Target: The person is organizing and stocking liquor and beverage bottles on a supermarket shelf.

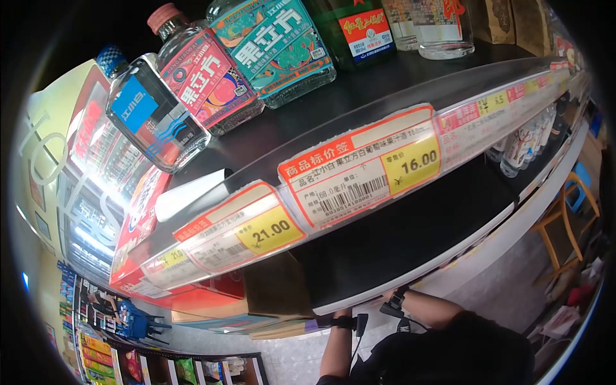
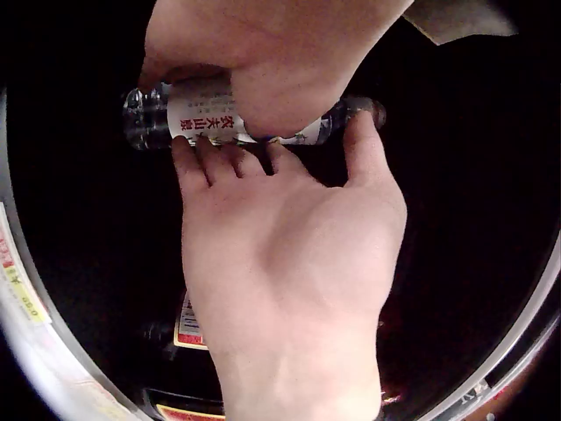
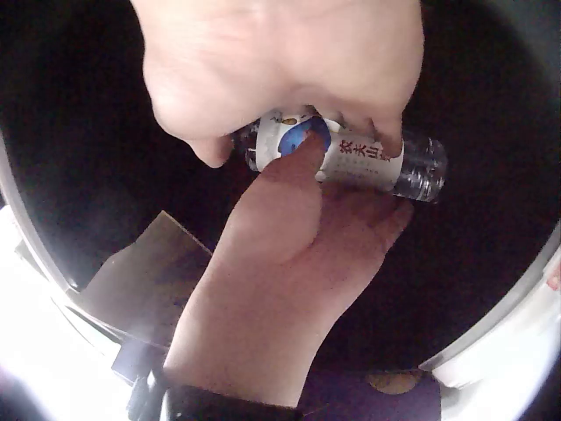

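Note:
A clear plastic water bottle [image 2: 197, 114] with a white label and red characters lies on its side between both hands. In the left wrist view my left hand [image 2: 289, 237] reaches up to it, back of the hand showing, fingertips and thumb bent along its side. My right hand [image 3: 272, 210] comes from the other side in the right wrist view. Its thumb lies over the label and its fingers run behind the bottle, gripping it. Both hands are hidden under the shelf in the head view, where only the forearms [image 1: 336, 351] with wrist straps show.
Above stands a black shelf [image 1: 385, 90] with several glass liquor bottles [image 1: 276, 51] and price tags [image 1: 366, 167] along its edge. Cardboard boxes [image 1: 276, 282] sit below left. A wooden chair [image 1: 564, 224] stands at right. A cardboard flap [image 3: 145, 263] lies near my right forearm.

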Demonstrator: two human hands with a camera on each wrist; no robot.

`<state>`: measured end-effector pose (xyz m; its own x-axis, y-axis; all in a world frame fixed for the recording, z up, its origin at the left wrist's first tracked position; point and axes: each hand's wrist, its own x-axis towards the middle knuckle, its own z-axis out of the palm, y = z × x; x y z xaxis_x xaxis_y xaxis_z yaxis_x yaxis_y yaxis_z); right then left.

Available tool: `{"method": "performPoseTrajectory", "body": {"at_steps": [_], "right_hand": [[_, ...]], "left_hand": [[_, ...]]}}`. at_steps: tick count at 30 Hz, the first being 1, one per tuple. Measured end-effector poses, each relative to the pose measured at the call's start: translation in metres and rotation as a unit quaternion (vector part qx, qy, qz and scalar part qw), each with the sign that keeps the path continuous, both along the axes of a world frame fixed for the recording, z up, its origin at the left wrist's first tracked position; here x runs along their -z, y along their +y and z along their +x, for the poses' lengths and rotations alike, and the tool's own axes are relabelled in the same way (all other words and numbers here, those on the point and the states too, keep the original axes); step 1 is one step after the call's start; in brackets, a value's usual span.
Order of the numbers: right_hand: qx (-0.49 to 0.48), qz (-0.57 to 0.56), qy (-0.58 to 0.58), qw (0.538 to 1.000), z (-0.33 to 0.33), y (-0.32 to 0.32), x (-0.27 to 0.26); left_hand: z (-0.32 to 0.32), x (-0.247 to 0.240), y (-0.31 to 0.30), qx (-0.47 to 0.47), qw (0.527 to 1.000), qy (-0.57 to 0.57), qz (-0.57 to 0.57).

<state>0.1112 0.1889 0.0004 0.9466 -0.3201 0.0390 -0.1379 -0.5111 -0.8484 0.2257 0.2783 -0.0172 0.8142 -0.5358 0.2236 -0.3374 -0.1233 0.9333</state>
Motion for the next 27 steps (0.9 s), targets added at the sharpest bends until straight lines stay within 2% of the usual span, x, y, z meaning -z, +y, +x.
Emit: {"method": "performPoseTrajectory", "body": {"at_steps": [3, 6, 9, 10, 11, 12, 13, 15, 17, 18, 23, 27], "right_hand": [[0.017, 0.045, 0.005, 0.999, 0.001, 0.001, -0.003], [0.032, 0.092, 0.007, 0.995, 0.001, 0.002, -0.007], [0.042, 0.127, 0.012, 0.991, -0.009, 0.003, -0.017], [0.02, 0.212, -0.01, 0.977, -0.027, 0.005, -0.03], [-0.001, 0.294, -0.034, 0.955, -0.042, 0.005, -0.035], [-0.016, 0.3, -0.072, 0.951, -0.049, 0.006, -0.008], [-0.01, 0.249, -0.048, 0.967, -0.077, 0.004, -0.045], [0.003, 0.326, -0.102, 0.94, -0.115, 0.004, -0.038], [0.017, 0.356, -0.038, 0.933, -0.156, -0.004, -0.033], [0.03, 0.371, -0.059, 0.926, -0.177, -0.006, -0.025], [0.111, 0.419, -0.061, 0.899, -0.295, -0.016, -0.033], [0.123, 0.425, -0.08, 0.893, -0.382, -0.021, -0.028]], "left_hand": [[-0.005, 0.002, 0.002, -0.001, 1.0, -0.014, 0.003], [-0.02, 0.023, 0.036, -0.005, 0.999, -0.031, 0.008], [-0.032, 0.028, 0.03, -0.008, 0.999, -0.043, 0.02], [-0.058, -0.018, 0.031, -0.048, 0.994, -0.047, 0.092], [-0.079, -0.035, 0.032, -0.084, 0.991, 0.035, 0.099], [-0.094, -0.041, 0.032, -0.09, 0.99, 0.067, 0.085], [-0.109, -0.045, 0.031, -0.095, 0.988, 0.099, 0.07], [-0.142, -0.057, 0.031, -0.077, 0.987, 0.09, 0.106], [-0.174, -0.056, 0.029, -0.039, 0.986, 0.107, 0.124], [-0.189, -0.055, 0.027, -0.016, 0.982, 0.099, 0.162], [-0.276, -0.049, 0.0, 0.058, 0.977, 0.107, 0.176], [-0.35, -0.051, -0.026, 0.119, 0.971, 0.153, 0.143]]}}
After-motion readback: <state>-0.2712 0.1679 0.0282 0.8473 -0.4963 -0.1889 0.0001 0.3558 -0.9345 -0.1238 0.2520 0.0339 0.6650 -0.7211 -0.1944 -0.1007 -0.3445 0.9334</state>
